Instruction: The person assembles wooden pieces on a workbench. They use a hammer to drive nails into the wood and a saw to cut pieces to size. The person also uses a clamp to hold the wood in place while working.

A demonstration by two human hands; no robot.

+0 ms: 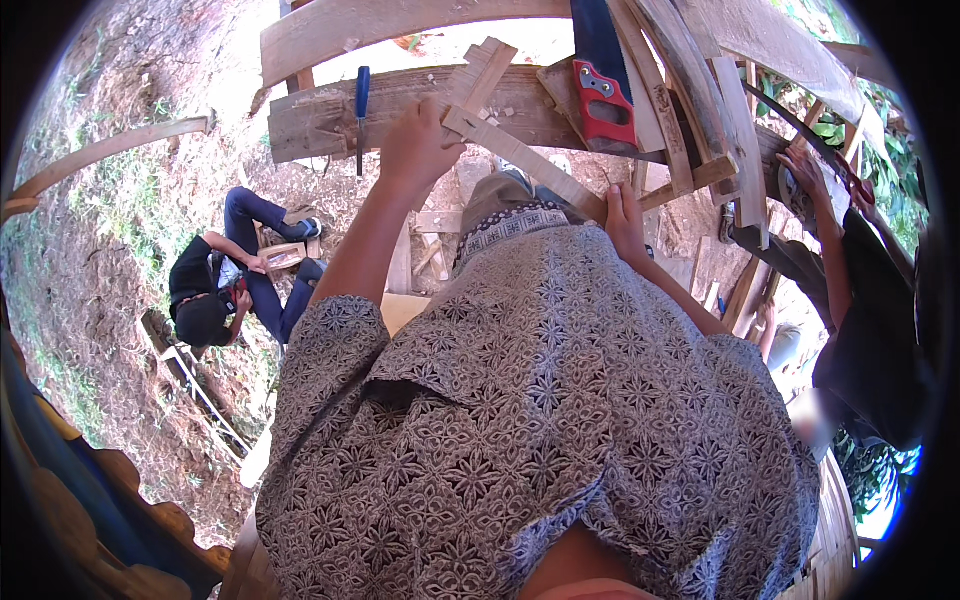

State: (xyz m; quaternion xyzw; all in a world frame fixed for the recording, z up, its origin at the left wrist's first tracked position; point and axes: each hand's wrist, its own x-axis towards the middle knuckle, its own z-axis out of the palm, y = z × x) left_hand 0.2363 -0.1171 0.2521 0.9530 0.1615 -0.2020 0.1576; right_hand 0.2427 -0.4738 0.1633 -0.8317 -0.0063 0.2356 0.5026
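The left grip (420, 145) is clasping one end of the wooden strip (535, 165), the right grip (625, 222) the other, seemingly steadying it. Beside the left, a blue-handled tool (362, 95) is lying on the table (315, 125); beyond the right, a saw (606, 112). Whether the crossing piece (487, 70) is joined, I'm not making out.

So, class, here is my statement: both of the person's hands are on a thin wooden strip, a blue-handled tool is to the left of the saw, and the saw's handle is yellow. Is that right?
Not quite: the head view shows that the saw has a red handle, not a yellow one. The rest of the statement stands.
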